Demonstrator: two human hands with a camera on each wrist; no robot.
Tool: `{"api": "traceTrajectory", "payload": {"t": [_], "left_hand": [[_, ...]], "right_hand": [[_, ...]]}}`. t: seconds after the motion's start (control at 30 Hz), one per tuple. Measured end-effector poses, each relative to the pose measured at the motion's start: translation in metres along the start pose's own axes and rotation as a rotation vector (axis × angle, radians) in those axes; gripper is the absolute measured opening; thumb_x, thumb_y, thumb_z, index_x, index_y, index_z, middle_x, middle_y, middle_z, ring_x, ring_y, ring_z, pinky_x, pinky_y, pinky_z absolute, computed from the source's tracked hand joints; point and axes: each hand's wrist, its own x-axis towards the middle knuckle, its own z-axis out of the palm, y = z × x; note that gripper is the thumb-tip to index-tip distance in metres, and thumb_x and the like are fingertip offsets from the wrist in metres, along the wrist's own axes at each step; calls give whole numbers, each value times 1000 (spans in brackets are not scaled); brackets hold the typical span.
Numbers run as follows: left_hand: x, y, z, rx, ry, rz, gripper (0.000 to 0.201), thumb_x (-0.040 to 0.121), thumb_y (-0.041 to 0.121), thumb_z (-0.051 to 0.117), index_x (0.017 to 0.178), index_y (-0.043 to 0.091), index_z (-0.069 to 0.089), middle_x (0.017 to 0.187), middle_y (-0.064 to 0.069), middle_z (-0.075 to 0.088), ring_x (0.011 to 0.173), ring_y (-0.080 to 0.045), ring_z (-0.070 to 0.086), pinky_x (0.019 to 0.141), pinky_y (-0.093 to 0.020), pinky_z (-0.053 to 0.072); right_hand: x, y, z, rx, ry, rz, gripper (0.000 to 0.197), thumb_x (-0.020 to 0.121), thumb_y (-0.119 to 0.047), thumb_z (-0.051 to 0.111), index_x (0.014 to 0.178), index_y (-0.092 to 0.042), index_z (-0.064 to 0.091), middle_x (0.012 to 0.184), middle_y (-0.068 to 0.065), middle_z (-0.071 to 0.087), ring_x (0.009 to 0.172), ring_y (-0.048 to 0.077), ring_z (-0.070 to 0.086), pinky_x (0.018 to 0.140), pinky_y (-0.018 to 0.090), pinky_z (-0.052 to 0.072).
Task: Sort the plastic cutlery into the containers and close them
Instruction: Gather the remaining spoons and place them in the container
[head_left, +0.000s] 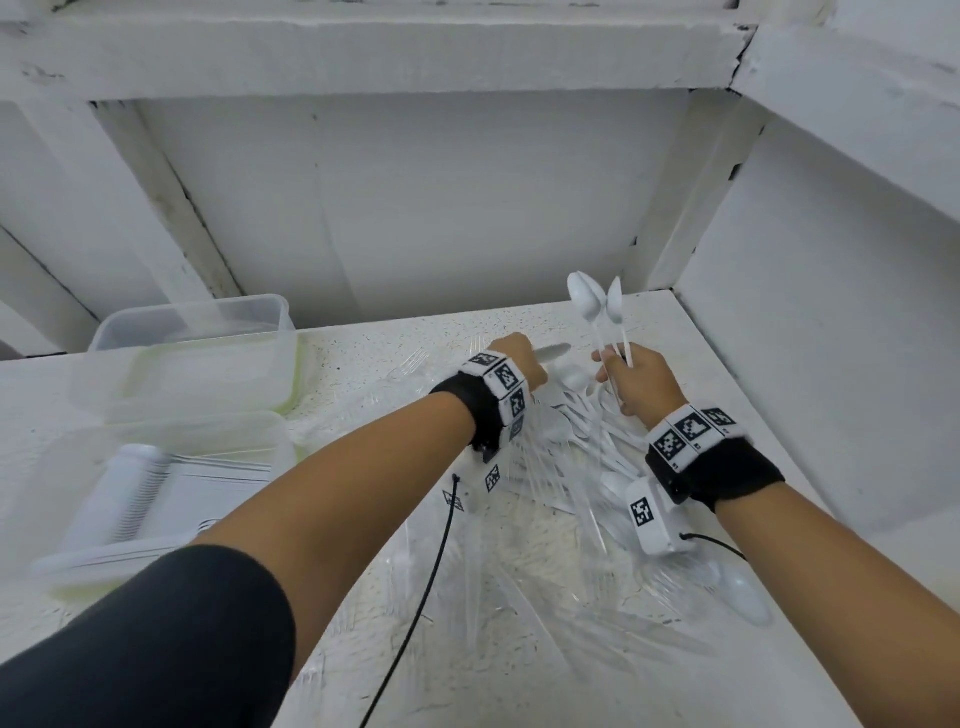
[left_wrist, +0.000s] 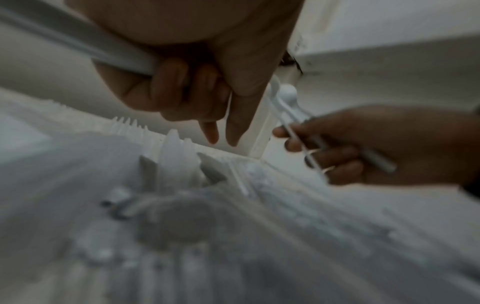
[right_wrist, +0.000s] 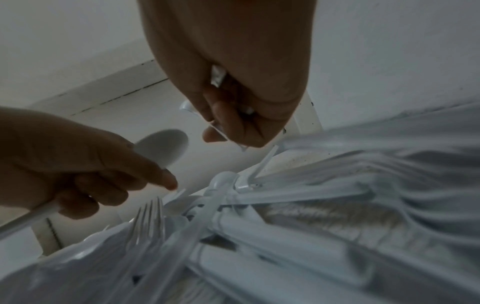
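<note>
My left hand (head_left: 519, 361) hovers over the far side of a loose pile of white and clear plastic cutlery (head_left: 566, 467). It grips one white spoon (right_wrist: 163, 148), whose handle (left_wrist: 78, 41) runs back through the curled fingers, while the index finger points down. Just to its right, my right hand (head_left: 631, 382) holds several white spoons (head_left: 597, 304) by their handles, bowls up. A clear container (head_left: 156, 493) at the near left holds stacked white spoons. Behind it stands an empty clear container (head_left: 197, 322).
A clear lid with a green seal (head_left: 291, 384) lies between the two containers. Clear forks (right_wrist: 148, 222) lie in the pile under the hands. White walls box in the speckled table (head_left: 363, 353) at the back and right. A black cable (head_left: 431, 571) hangs from my left wrist.
</note>
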Motion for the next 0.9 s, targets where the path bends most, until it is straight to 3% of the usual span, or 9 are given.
{"api": "traceTrajectory", "payload": {"t": [0.13, 0.27, 0.4, 0.47, 0.57, 0.67, 0.9], "left_hand": [[10, -4, 9, 215, -61, 77, 33, 89, 17, 55, 62, 13, 36, 64, 0, 42, 58, -16, 44, 46, -21, 29], [12, -7, 11, 261, -63, 110, 30, 91, 17, 52, 65, 14, 38, 68, 0, 43, 65, -17, 44, 46, -20, 28], [5, -10, 1, 251, -3, 176, 29, 90, 17, 50, 62, 16, 43, 62, 3, 43, 63, -17, 45, 47, -21, 28], [1, -13, -6, 252, 22, 197, 29, 91, 17, 48, 62, 16, 44, 63, 3, 45, 59, -15, 43, 48, -21, 29], [-5, -16, -16, 291, 57, 234, 20, 93, 21, 46, 75, 13, 51, 73, -1, 52, 69, -19, 49, 53, -24, 33], [-12, -18, -21, 374, 100, 276, 19, 94, 21, 42, 79, 14, 51, 80, -2, 55, 73, -22, 52, 61, -27, 36], [-23, -22, -25, 405, 108, 333, 17, 93, 17, 40, 81, 16, 50, 83, -1, 56, 77, -21, 51, 59, -26, 33]], "right_hand": [[-2, 2, -3, -17, 14, 39, 22, 98, -21, 41, 95, -10, 59, 69, -2, 54, 51, 13, 40, 34, 12, 32], [-7, 2, -6, -38, -20, 34, 21, 98, -22, 41, 95, -10, 58, 69, -2, 54, 52, 13, 40, 45, 21, 36], [-10, 0, -7, -52, -39, 29, 20, 97, -22, 42, 93, -10, 58, 68, -2, 56, 49, 12, 39, 38, 16, 33], [-11, -2, -7, -58, -43, 13, 20, 97, -20, 42, 93, -9, 58, 69, -2, 56, 50, 11, 39, 43, 20, 34], [-12, -8, -7, -54, -44, -10, 19, 96, -19, 43, 93, -8, 59, 72, 0, 57, 53, 12, 41, 50, 23, 33], [-14, -12, -4, -58, -45, -33, 19, 96, -20, 44, 93, -8, 59, 71, -1, 58, 54, 11, 42, 52, 22, 31], [-23, -16, -2, -92, -59, -50, 19, 96, -21, 43, 92, -9, 58, 72, -1, 59, 55, 9, 42, 52, 22, 30]]}}
